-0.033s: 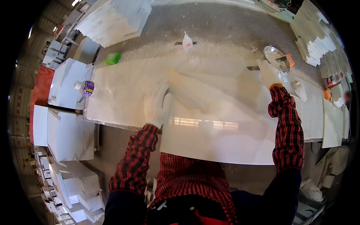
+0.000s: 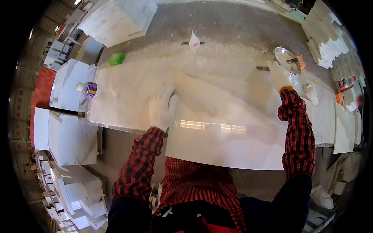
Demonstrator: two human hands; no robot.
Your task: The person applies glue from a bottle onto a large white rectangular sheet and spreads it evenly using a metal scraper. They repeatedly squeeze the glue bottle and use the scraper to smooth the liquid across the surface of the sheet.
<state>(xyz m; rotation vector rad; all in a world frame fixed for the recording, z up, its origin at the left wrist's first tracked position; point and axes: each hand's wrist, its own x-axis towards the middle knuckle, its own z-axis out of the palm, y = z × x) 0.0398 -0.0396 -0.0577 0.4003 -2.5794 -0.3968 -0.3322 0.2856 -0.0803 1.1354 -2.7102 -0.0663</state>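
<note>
A large glossy white stone-like slab [image 2: 225, 149] lies before me, its near edge jutting past the workbench. Window light reflects off its polished face. My left hand [image 2: 161, 105], in a white knit glove, rests at the slab's left edge with fingers stretched out and the thumb apart. My right hand [image 2: 279, 76], gloved alike, is at the far right of the slab. From its fingers a dark, flat blade of a putty knife [image 2: 262, 68] points left; the handle is hidden in the hand. Just beyond it stands a metal bowl [image 2: 276, 51] holding pale paste and another dark blade.
On the workbench [image 2: 128, 83] are a white squeeze bottle [image 2: 194, 42], a green box [image 2: 116, 58] and a purple-labelled bottle [image 2: 91, 90]. A crumpled white item [image 2: 310, 93] lies right of my right forearm. Stacked slabs [image 2: 116, 21] stand far left, with more panels [image 2: 324, 37] far right.
</note>
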